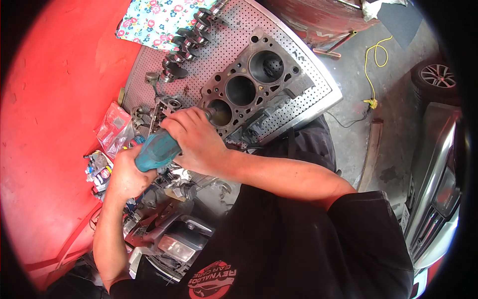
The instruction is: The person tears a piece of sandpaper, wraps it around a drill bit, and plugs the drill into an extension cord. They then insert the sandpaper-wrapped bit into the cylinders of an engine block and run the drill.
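Observation:
A teal power drill (158,150) is held in both hands, its front end pointing toward the engine block (223,88). My left hand (132,174) is closed around the drill's rear part. Over the front part wraps my right hand (196,142), fingers curled on top of the body. The drill's tip reaches the nearest cylinder bore (219,113); what is fitted on it is mostly hidden by my right hand. Two more bores, a middle one (240,90) and a far one (266,67), show dark walls. The block lies on a perforated metal table (318,92).
A crankshaft (186,44) lies beside a floral cloth (157,22). Pistons (152,77) and other engine parts sit to the left, near a plastic bag (113,127) by a red wall. A yellow cord (368,65), a wheel (438,74) and a car front (438,184) are at right.

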Action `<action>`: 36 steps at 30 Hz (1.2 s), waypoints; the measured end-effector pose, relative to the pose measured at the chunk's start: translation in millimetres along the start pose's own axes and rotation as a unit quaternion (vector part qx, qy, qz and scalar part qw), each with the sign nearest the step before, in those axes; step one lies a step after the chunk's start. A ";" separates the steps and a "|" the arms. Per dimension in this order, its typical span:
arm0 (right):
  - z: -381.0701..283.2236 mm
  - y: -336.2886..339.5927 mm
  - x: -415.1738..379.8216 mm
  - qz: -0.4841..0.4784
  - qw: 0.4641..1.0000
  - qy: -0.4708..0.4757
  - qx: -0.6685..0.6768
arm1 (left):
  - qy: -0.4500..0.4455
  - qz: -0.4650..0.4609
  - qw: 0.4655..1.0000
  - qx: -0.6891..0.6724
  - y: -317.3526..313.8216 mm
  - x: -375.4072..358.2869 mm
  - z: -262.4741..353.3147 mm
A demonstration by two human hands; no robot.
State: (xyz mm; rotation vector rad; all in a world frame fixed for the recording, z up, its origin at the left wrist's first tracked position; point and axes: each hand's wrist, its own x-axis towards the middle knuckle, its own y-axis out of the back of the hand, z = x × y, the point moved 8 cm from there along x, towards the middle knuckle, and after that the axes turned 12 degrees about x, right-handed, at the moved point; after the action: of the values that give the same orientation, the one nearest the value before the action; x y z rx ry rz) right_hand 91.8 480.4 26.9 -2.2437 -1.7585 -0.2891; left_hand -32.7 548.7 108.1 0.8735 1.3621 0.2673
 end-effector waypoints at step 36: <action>-4.2 -9.0 -24.3 0.094 0.995 0.001 -0.037 | -0.053 0.022 0.998 0.036 -2.4 5.5 -1.8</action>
State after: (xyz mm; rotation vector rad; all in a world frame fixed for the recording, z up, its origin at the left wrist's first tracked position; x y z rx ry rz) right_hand 77.2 458.7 23.8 -2.4404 -1.5437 -0.3209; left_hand -33.8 551.2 102.6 0.9653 1.2615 0.2028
